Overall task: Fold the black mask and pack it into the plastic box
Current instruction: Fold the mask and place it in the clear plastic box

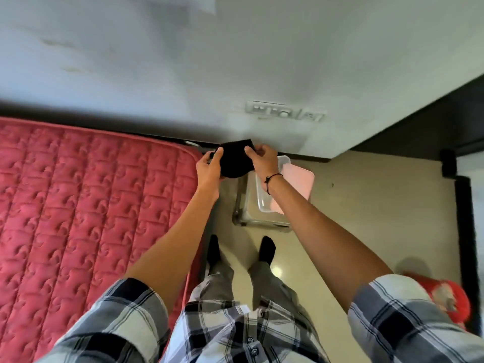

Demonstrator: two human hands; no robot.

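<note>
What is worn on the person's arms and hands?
Both arms are bare from above the elbow down, with short checked sleeves in black, grey and white. The right wrist carries a thin black cord. The left hand and right hand are bare, without gloves.

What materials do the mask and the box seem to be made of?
Mask: probably soft matte black fabric, since it bends between both hands. Box: clear, glossy plastic, as the surface under it shows through its walls.
</note>
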